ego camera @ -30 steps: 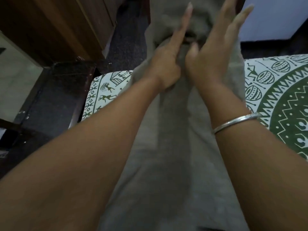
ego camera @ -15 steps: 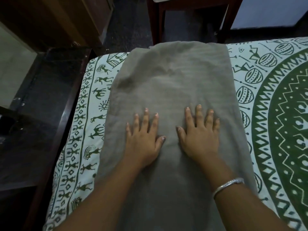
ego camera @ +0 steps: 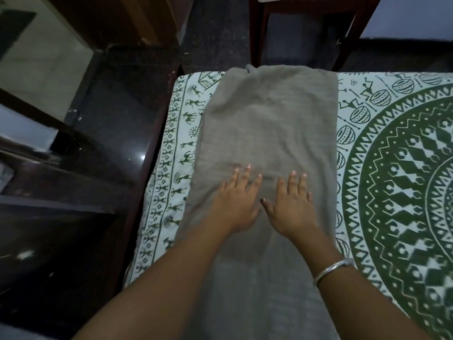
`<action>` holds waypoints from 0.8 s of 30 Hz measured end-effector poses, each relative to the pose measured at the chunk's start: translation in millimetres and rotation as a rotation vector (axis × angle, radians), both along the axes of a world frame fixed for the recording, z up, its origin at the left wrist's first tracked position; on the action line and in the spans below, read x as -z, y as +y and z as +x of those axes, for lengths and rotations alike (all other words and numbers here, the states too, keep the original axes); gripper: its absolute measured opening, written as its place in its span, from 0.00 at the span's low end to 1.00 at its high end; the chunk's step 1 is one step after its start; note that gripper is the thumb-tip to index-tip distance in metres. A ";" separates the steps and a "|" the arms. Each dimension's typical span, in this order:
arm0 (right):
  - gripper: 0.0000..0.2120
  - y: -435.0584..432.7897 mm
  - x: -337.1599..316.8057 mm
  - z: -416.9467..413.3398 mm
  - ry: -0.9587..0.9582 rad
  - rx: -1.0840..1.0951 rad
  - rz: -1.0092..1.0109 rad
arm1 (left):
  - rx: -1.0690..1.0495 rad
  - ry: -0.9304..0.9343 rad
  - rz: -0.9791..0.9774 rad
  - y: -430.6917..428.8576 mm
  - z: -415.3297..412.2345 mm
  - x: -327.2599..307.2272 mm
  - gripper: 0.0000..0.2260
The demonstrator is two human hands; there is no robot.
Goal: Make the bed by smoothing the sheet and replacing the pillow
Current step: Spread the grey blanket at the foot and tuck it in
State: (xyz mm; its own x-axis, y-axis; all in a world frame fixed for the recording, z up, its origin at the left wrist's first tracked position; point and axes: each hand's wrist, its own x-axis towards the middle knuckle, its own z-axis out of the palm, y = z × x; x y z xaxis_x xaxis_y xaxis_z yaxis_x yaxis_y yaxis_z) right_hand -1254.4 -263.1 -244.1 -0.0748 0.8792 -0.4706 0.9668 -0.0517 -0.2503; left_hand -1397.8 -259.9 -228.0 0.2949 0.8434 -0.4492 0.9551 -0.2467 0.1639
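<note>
Grey cloth (ego camera: 269,123) lies flat on the green-and-white sheet (ego camera: 392,168), and the left hand (ego camera: 235,204) and right hand (ego camera: 291,207) press it with straight, spread fingers (ego camera: 246,175), gripping nothing.

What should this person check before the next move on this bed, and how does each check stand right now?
1. The left hand and right hand lie flat on the grey cloth: ok.
2. The grey cloth is free of creases: not ok, its far left corner is bunched.
3. The patterned sheet is smooth to the right of the cloth: ok where visible.
4. The sheet under the cloth is smooth: cannot tell, covered.
5. The pillow is ready to go back: cannot tell, none in view.
</note>
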 end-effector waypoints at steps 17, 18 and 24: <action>0.38 -143.9 -140.6 -28.9 -0.043 -0.139 -0.017 | -0.089 -0.091 -0.139 -161.9 -30.4 -133.0 0.36; 0.38 -148.1 -145.3 -37.6 -0.051 -0.132 -0.023 | -0.087 -0.106 -0.132 -165.3 -39.0 -139.6 0.36; 0.37 -157.2 -173.9 -123.1 -0.057 -0.056 0.009 | 0.067 -0.085 -0.079 -164.6 -126.9 -164.9 0.36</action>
State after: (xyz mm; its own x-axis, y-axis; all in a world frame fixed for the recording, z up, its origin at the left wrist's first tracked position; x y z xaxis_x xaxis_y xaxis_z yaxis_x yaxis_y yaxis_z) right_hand -1377.5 -420.3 -70.2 -0.0974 0.8784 -0.4679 0.9808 0.0050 -0.1949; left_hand -1524.7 -424.6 -63.1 0.3894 0.7833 -0.4846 0.9187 -0.2926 0.2652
